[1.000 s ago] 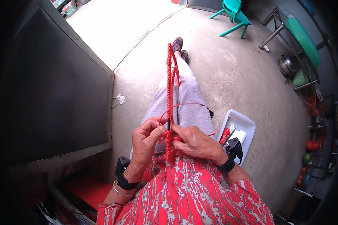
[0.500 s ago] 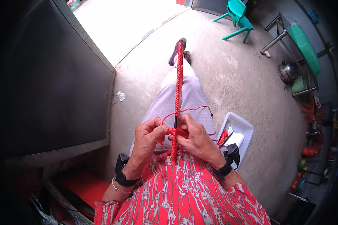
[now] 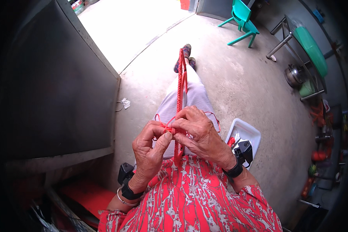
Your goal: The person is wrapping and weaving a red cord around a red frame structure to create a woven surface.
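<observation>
At the far left of the frame stands a large dark grey panel (image 3: pixel 62 85) with a lighter border; below it, at lower left, lies a flat red surface (image 3: pixel 87 197). Right of the panel, a crumpled white scrap (image 3: pixel 125 103) rests on the concrete floor (image 3: pixel 274 108). Left of lower centre, the left forearm carries a pale bracelet (image 3: pixel 121 198) and a black strap with a boxy black device (image 3: pixel 125 173). The left hand (image 3: pixel 149 143) pinches red cord (image 3: pixel 169 130) between thumb and forefinger at the centre of the frame; a thin loop of it rises above the fingers. A red braided strip (image 3: pixel 179 91) runs upright through the centre, over the grey trousers (image 3: pixel 197 91), its lower end near the patterned red top (image 3: pixel 189 193). The right hand (image 3: pixel 199 133), fingers bent, appears closed on the same cord just beside the left fingertips, its exact contact partly covered. A second black device (image 3: pixel 243 150) sits on the right wrist, overlapping the view of a white tray (image 3: pixel 253 131) that holds red and white items. At upper right are a green chair (image 3: pixel 241 11), a metal pot (image 3: pixel 294 75) and a green basin (image 3: pixel 309 44). Assorted goods (image 3: pixel 319 156) line the right edge.
</observation>
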The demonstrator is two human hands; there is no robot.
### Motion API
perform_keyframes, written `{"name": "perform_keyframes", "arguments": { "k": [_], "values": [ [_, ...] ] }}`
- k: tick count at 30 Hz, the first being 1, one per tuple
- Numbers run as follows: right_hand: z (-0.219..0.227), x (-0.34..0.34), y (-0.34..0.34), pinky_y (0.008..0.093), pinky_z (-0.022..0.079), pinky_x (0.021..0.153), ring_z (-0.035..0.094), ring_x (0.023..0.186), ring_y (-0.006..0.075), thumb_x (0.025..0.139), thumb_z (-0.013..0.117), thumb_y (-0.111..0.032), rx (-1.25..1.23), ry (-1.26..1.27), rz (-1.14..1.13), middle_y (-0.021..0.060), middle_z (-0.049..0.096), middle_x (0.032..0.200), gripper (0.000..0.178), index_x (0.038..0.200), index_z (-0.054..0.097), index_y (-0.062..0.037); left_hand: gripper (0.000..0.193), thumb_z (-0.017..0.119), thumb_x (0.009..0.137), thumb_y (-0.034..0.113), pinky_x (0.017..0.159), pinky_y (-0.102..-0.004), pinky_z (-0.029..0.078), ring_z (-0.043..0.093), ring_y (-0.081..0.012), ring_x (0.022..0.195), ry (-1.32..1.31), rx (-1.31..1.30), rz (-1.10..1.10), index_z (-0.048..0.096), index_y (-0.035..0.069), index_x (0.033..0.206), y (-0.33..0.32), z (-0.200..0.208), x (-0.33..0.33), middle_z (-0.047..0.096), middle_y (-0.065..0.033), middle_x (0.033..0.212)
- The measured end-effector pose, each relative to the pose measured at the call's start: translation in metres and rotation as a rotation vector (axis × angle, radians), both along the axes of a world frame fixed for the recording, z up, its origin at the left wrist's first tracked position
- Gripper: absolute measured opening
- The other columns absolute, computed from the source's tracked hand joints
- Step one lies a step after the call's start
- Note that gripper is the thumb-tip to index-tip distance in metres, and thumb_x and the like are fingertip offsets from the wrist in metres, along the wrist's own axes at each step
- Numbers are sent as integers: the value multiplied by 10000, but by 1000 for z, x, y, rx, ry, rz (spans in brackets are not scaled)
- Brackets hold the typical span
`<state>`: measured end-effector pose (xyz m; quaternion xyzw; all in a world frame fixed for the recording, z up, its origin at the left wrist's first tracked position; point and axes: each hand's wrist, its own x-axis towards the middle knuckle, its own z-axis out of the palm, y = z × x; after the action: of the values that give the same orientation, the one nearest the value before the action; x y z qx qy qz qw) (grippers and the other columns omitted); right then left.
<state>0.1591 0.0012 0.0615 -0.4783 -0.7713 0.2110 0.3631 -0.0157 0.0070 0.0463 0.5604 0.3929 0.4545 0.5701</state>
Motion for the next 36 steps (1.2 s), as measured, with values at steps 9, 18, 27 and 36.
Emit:
{"name": "perform_keyframes", "arguments": {
  "k": [9,18,27,36],
  "values": [
    [-2,34,-25,301,464,862,595,945,152,844,652,-34,-285,805,-28,69,612,962,132,970,614,-23,128,597,881,107,778,-231,419,537,-87,830,-204,-160,52,600,1,810,5,-7,1,586,-56,940],
    [-44,236,-158,220,320,397,326,464,31,978,493,-275,-416,1183,-748,-67,326,587,184,921,496,-100,169,585,898,153,768,-257,471,588,-119,785,-217,-489,-65,584,-15,911,4,-38,20,631,-80,858],
    [-150,298,-308,212,289,397,296,473,31,888,610,-270,-258,771,-1664,-91,317,602,180,786,500,-170,144,579,909,148,649,-320,552,620,-148,706,-275,-556,-109,549,8,917,7,-30,34,621,-84,862],
    [-123,103,-121,219,329,378,359,400,52,910,599,-244,-547,1420,-659,-61,339,522,192,825,528,-87,147,556,926,147,533,-301,558,632,-154,715,-252,-571,-123,529,8,891,7,-17,35,618,-101,869]
  ]
}}
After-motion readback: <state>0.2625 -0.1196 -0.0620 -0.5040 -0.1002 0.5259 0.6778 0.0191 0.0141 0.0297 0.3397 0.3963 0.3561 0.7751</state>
